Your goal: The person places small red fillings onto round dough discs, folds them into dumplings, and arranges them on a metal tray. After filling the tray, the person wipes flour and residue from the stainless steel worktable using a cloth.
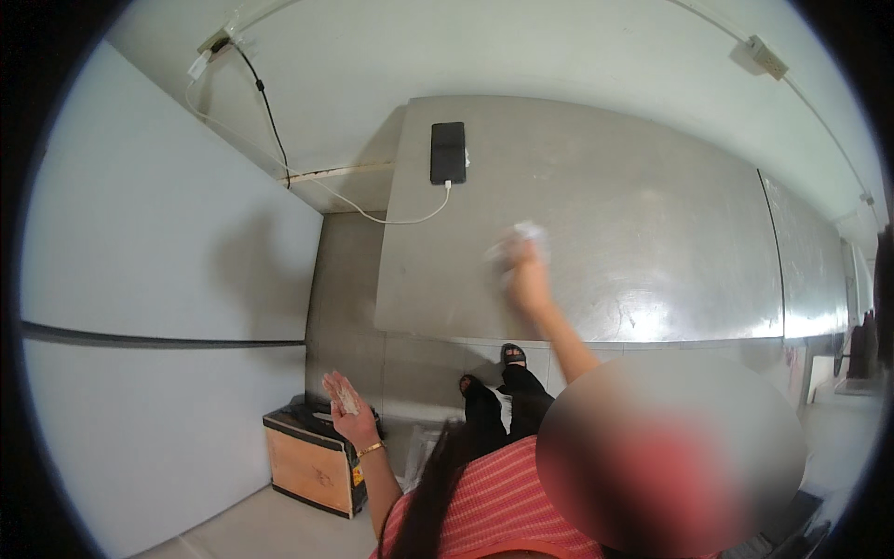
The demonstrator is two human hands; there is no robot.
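Note:
My right hand is closed around a crumpled white cloth and presses it toward the grey metal tabletop. Both hand and cloth are smeared by motion, so the finger positions are hard to make out. Away from the table, low on the left, my left hand is held with its palm turned up and fingers stretched out. Something whitish lies on or coats that palm; I cannot tell what it is. A gold-coloured bracelet circles the left wrist.
A black phone lies on the table, plugged into a white cable running to a wall outlet. A tall pale cabinet stands at left. Below my left hand sits an orange-and-black box. A blurred patch covers the lower right.

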